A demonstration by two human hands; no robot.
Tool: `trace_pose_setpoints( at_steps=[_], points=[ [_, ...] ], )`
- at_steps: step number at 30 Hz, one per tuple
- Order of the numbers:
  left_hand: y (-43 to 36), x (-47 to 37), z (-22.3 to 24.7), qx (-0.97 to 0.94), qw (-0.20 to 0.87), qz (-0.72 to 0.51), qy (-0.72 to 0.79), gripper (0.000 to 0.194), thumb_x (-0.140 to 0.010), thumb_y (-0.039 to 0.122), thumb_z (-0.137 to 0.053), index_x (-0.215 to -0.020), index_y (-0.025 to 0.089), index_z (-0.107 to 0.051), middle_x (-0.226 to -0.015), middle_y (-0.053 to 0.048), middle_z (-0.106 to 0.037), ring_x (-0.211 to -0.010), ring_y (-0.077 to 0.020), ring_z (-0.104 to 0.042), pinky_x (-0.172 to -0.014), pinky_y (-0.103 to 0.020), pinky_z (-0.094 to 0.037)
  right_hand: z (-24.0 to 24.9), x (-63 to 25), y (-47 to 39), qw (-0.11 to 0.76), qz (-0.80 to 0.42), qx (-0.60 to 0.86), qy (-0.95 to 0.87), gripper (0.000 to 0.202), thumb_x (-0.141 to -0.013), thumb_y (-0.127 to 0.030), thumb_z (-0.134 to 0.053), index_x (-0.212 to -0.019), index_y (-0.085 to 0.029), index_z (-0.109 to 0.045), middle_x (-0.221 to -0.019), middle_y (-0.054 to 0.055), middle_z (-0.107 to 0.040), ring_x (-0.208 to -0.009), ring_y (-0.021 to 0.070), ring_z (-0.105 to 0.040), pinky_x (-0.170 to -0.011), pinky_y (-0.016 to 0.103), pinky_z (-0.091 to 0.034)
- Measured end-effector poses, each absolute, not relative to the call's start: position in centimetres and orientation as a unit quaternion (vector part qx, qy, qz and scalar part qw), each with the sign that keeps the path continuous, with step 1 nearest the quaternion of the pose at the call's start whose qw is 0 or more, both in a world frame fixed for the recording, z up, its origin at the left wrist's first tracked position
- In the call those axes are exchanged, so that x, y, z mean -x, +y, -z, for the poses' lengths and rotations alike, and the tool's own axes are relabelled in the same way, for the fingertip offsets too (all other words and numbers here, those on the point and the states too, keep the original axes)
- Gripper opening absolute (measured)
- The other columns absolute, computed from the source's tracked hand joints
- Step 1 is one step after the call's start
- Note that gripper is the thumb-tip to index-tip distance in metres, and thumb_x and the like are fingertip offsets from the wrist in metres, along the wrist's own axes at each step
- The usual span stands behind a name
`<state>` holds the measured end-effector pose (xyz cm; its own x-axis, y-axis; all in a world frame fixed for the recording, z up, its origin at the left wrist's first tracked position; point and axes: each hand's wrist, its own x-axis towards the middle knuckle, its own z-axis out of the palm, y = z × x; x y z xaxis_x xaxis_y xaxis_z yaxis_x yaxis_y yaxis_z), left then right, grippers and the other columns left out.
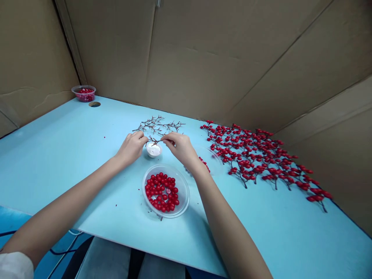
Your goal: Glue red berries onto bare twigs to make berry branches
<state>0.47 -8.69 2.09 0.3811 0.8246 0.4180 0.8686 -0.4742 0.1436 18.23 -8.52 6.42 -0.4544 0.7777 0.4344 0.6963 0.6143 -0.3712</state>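
A bare brown artificial twig (155,142) stretches between my hands. At its left end, my left hand (131,147) is closed, fingers pinched on a tip. My right hand (180,148) pinches the other end between thumb and fingers. Just below the twig stands a small white cup (154,151) with white contents and a few dark specks. Nearer to me is a clear plastic bowl (185,197) of red artificial berries (162,190). More bare twigs (157,123) lie behind my hands. A clear round container or lid (216,164), with small red pieces, is partly hidden by my right wrist.
Many finished-looking red berry branches (250,149) are spread over the right side of the blue table (58,155). A tub of red pieces (84,94) stands in the far left corner beside a cable hole (94,104). Cardboard walls (186,58) enclose the table's back and sides.
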Motion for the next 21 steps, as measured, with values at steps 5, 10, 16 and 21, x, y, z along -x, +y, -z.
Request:
trace_pose_setpoints(
  at_steps=[5, 10, 16, 21],
  points=[
    [-8.70, -0.40, -2.07, 0.833, 0.065, 0.230, -0.500, 0.026, -0.083, 0.013, -0.033, -0.087, 0.017, -0.059, -0.084, -0.006, -0.054, -0.079, -0.0179, -0.049, -0.067, -0.028, -0.034, -6.21, -18.43, -8.36, 0.280, -0.083, 0.453, -0.842, 0.019, -0.075, -0.009, -0.045, -0.072, -0.015, -0.063, -0.071, 0.003, -0.065, -0.065, 0.0120, -0.056, -0.062, 0.022, -0.041],
    [-8.83, -0.58, -1.91, 0.838, 0.095, 0.219, -0.491, 0.025, -0.082, 0.011, -0.034, -0.085, 0.016, -0.059, -0.082, -0.006, -0.054, -0.078, -0.0178, -0.048, -0.065, -0.027, -0.033, -5.89, -18.78, -8.07, 0.254, -0.091, 0.460, -0.846, 0.020, -0.073, -0.008, -0.044, -0.071, -0.015, -0.063, -0.070, 0.003, -0.065, -0.063, 0.0119, -0.057, -0.060, 0.021, -0.040],
    [-9.22, -0.91, -2.17, 0.846, 0.106, 0.202, -0.481, 0.025, -0.081, 0.008, -0.036, -0.082, 0.016, -0.059, -0.079, -0.005, -0.054, -0.077, -0.0183, -0.048, -0.063, -0.028, -0.033, -5.64, -19.21, -7.82, 0.240, -0.100, 0.457, -0.851, 0.021, -0.072, -0.006, -0.043, -0.070, -0.015, -0.063, -0.069, 0.003, -0.066, -0.062, 0.0125, -0.057, -0.059, 0.022, -0.040],
    [-9.31, -0.94, -2.32, 0.837, 0.098, 0.239, -0.483, 0.024, -0.081, 0.010, -0.037, -0.084, 0.016, -0.060, -0.080, -0.006, -0.054, -0.078, -0.0186, -0.049, -0.065, -0.028, -0.034, -6.24, -19.13, -8.14, 0.275, -0.091, 0.458, -0.840, 0.019, -0.075, -0.011, -0.043, -0.074, -0.015, -0.062, -0.073, 0.004, -0.065, -0.067, 0.0137, -0.057, -0.062, 0.023, -0.041]
  ],
)
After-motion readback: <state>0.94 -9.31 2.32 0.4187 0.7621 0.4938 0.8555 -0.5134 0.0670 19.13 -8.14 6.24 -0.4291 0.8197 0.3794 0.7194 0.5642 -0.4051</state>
